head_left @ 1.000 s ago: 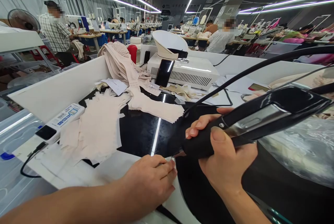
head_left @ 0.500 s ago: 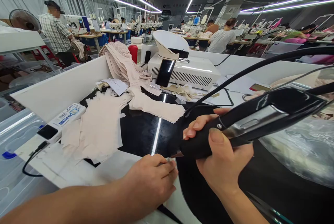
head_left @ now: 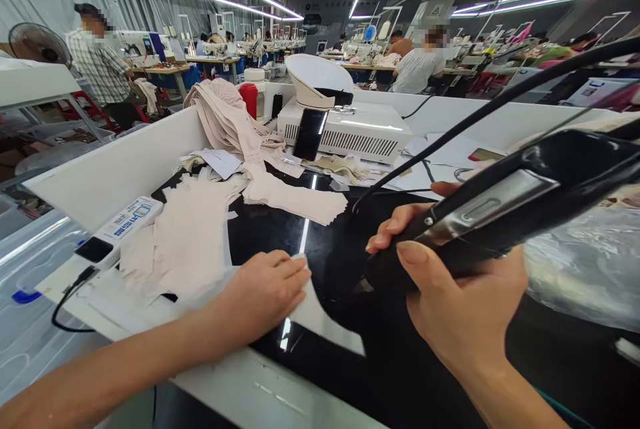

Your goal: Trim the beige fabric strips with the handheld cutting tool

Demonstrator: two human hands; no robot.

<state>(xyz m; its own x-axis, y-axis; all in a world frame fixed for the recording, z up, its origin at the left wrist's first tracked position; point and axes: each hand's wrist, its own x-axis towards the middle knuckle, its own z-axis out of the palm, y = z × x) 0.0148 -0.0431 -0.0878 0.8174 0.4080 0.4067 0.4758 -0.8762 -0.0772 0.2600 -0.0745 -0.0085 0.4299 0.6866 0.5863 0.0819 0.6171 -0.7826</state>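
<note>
My right hand (head_left: 450, 289) is wrapped round the black handle of a corded cutting tool (head_left: 500, 212), whose tip hovers just above the glossy black worktop (head_left: 380, 349). My left hand (head_left: 265, 289) lies with fingers together, flat on a pale piece of fabric or paper (head_left: 320, 315) on the worktop, a little left of the tool's tip. A stack of cut beige fabric pieces (head_left: 185, 235) lies left of my left hand, and another beige piece (head_left: 293, 199) lies behind it.
A white machine (head_left: 350, 132) with a dark phone (head_left: 310, 135) leaning on it stands at the back. A white device with a cable (head_left: 117, 229) lies at the left edge. White panels (head_left: 125, 162) wall the bench. Other people work at tables behind.
My left hand slid up and left along the pale piece. My right hand and the tool lifted and moved right, away from the left hand. The view shifted slightly.
</note>
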